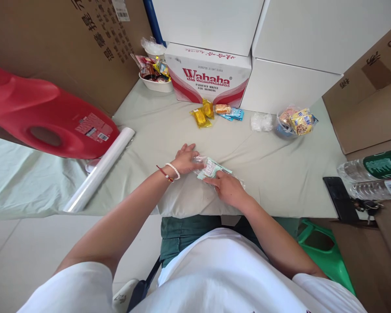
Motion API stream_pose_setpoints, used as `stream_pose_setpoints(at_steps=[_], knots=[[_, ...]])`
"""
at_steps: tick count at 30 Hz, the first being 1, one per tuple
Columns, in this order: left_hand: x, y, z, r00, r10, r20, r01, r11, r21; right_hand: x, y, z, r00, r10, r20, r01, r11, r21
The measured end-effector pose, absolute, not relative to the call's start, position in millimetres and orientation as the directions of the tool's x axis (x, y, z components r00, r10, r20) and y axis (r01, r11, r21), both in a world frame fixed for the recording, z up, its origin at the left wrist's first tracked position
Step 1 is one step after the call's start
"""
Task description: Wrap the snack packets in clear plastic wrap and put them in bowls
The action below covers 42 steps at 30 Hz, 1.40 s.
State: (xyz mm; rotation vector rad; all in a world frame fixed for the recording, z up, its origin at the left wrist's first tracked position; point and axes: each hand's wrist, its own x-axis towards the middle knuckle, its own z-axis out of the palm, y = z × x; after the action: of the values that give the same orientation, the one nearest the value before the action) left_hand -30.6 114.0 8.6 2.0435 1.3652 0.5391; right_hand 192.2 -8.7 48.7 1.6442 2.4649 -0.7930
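Pale-green packet (211,168) lies on the cloth-covered table (286,174) between our hands, its long axis slanting from our left thumb rightward and nearer us. Our right hand (230,188), half curled, covers more of it; our left hand (185,161), loosely spread, touches its end. Whether either grips, we cannot tell. Small print and clear, crinkled plastic show.

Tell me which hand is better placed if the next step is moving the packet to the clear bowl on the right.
Probably the right hand: its fingers are on the packet, and it is nearer the bowl. The left hand is at the packet's other end, farther from the bowl.
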Motion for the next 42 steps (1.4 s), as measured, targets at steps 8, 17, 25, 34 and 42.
stream_pose_setpoints(at_steps=[8,17,25,34,42], knots=[[-33.6,65.0,43.5,0.270,0.957,-0.104,0.392,-0.011,0.920,194.0,-8.7,45.3,-0.439,0.840,-0.318,0.860,0.290,-0.421],[40.6,-2.6,26.7,0.395,0.893,0.214,0.460,-0.394,0.796,212.5,-30.6,21.4,-0.540,0.839,0.062,0.568,0.417,-0.710],[35.5,-29.7,-18.6,0.493,0.806,0.327,0.654,-0.592,0.471,265.6,-65.5,10.5,0.191,0.981,0.027,0.541,-0.082,-0.837],[37.7,-29.5,-16.4,0.503,0.796,0.335,0.684,-0.604,0.408,242.3,-59.7,13.7,0.119,0.992,0.031,0.628,-0.051,-0.777],[41.2,-31.6,-8.1,0.524,0.796,0.302,0.733,-0.602,0.316,204.8,-21.7,50.1,0.086,0.989,-0.123,0.570,-0.150,-0.808]])
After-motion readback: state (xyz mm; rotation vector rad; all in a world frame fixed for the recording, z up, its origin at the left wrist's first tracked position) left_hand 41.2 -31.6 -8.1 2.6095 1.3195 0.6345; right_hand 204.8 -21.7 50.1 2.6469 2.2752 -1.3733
